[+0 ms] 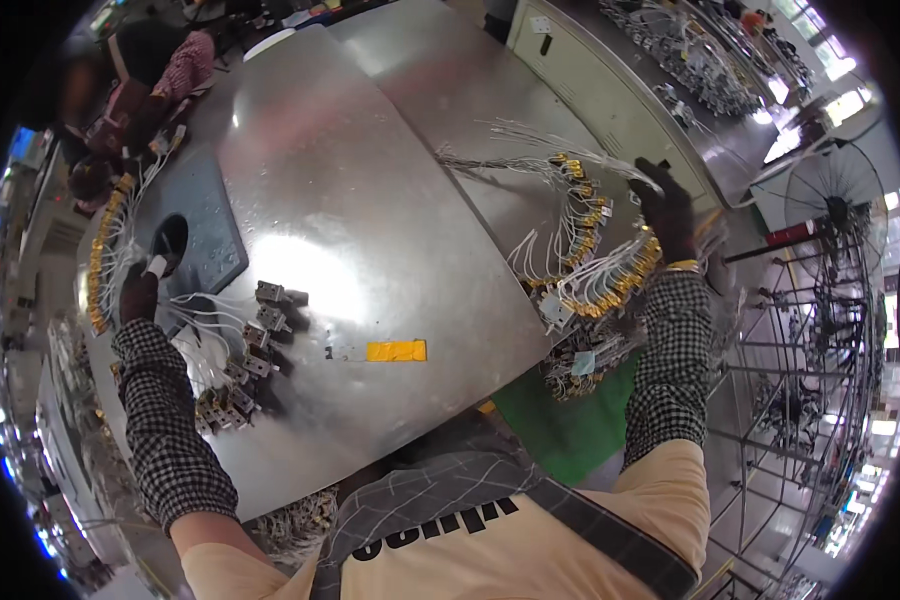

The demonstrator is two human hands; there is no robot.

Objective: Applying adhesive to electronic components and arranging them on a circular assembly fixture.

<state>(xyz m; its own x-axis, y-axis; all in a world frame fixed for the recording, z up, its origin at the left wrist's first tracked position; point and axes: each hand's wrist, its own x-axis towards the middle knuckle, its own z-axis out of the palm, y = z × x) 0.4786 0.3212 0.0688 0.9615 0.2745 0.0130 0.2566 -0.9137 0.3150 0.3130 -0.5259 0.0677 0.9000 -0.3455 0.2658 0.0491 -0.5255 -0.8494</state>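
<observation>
My left hand (138, 295), in a dark glove, is closed around a bundle of white wires (205, 317) at the left of the metal table. Grey metal blocks (257, 338) hang on the wires' right ends and lie on the tabletop. Beside that hand curves a row of gold-coloured terminals (100, 255). My right hand (667, 212), also gloved, is raised at the right and closed on the end of a bunch of thin white wires (560, 143). Just below it lie wires with gold-tipped terminals (610, 290), partly over the table's edge. Both forearms wear checked sleeves.
A dark grey board (215, 235) with an oval hole lies on the metal table (370, 230). Yellow tape (397, 351) sticks near the front. Another person's checked sleeve (192, 62) is at the far left. A pale cabinet (610, 95), a fan (835, 195) and metal racks (770, 400) stand right.
</observation>
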